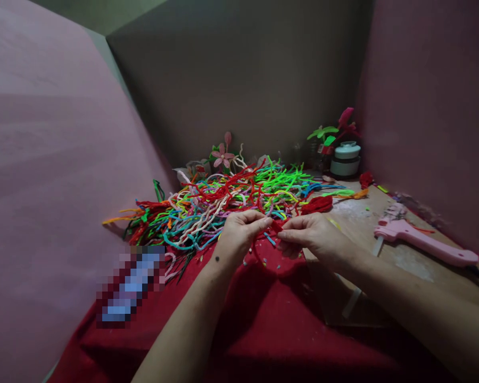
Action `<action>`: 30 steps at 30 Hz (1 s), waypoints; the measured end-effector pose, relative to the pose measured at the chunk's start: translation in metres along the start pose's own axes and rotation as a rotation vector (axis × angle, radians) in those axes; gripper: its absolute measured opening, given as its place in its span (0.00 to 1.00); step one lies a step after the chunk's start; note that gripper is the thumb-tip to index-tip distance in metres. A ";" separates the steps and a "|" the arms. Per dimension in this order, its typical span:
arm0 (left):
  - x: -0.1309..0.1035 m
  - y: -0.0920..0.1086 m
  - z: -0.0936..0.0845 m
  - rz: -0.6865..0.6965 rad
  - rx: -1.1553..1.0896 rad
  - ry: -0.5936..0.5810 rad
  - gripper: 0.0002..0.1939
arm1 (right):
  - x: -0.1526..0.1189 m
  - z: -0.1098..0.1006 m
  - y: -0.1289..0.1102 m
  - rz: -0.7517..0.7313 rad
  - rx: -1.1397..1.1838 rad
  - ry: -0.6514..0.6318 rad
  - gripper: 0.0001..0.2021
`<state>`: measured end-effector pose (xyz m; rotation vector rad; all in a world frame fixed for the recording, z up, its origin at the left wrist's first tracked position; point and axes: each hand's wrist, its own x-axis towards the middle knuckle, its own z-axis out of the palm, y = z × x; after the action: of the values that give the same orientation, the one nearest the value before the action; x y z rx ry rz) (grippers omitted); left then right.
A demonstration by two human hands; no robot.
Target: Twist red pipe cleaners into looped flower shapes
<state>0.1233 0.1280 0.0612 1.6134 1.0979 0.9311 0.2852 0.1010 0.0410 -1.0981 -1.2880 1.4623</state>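
My left hand (245, 230) pinches one end of a small red fuzzy piece (277, 227) between thumb and fingers. From the other side my right hand (309, 235) grips the same piece, its fingertips close to those of the left. A thin red strand seems to hang below, hard to tell against the red cloth (271, 330). Just behind the hands lies a large tangled heap of coloured pipe cleaners (207, 205), with a red bundle (317, 205) at its right edge.
On a brown board (407, 271) at the right lies a pink glue gun (427, 242). A lidded jar (345, 159) and fuzzy flowers (222, 156) stand at the back. A pixelated item (131, 287) lies left. Pink panels (56, 186) flank the table.
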 end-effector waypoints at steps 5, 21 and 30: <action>-0.001 0.000 0.005 -0.048 -0.152 -0.094 0.09 | -0.001 0.000 -0.002 -0.033 -0.013 -0.003 0.08; -0.003 -0.003 0.012 0.153 0.174 -0.040 0.07 | -0.002 0.002 0.001 0.130 0.121 -0.109 0.06; -0.004 -0.003 0.019 -0.018 -0.090 0.062 0.06 | 0.002 0.005 0.009 0.150 -0.022 -0.121 0.06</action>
<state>0.1393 0.1193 0.0532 1.5081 1.0960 1.0106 0.2795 0.1010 0.0318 -1.1566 -1.3315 1.6508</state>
